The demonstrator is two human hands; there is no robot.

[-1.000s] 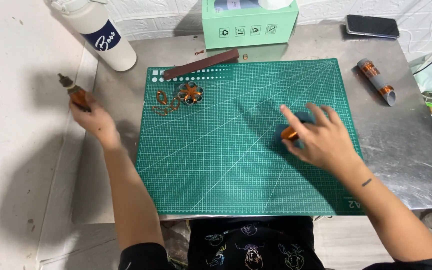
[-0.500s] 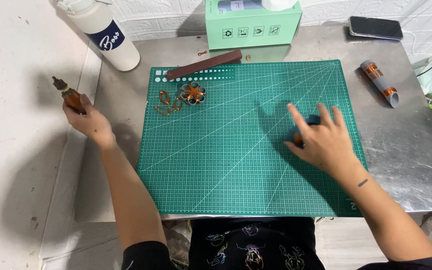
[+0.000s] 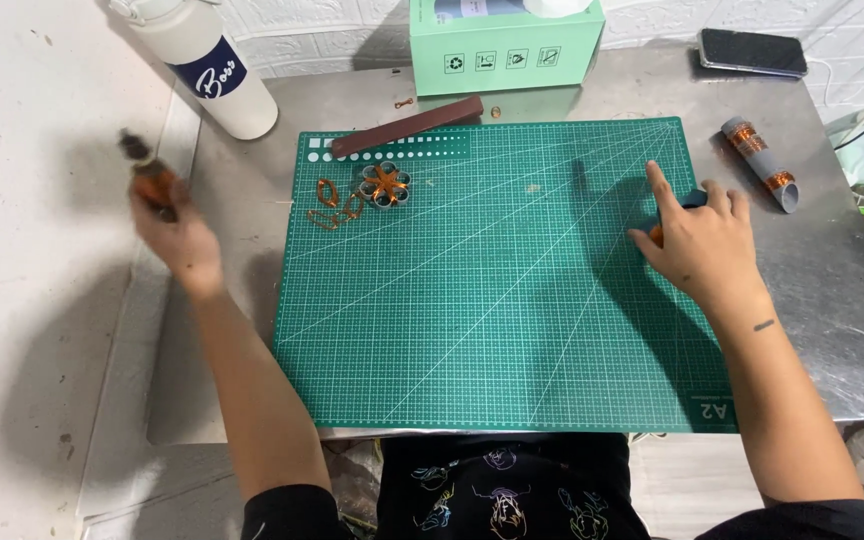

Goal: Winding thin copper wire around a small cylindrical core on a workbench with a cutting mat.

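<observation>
My left hand (image 3: 177, 232) is off the left edge of the metal table, gripping a small orange-and-black tool (image 3: 150, 174) that is blurred. My right hand (image 3: 702, 245) rests near the right edge of the green cutting mat (image 3: 492, 300), fingers spread over a small dark and orange object (image 3: 690, 202) that is mostly hidden beneath it. A small round motor part with copper windings (image 3: 384, 185) lies at the mat's upper left, beside loose copper wire loops (image 3: 332, 205).
A white bottle (image 3: 207, 65) stands at the back left. A mint green box (image 3: 505, 45), a dark phone (image 3: 752, 52), a brown flat bar (image 3: 407, 127) and a grey tube with copper bands (image 3: 760, 162) sit on the metal table (image 3: 842, 330).
My right hand has slid to the right across the mat with the small object under it. My left hand has stayed at the left, shaking the tool slightly.
</observation>
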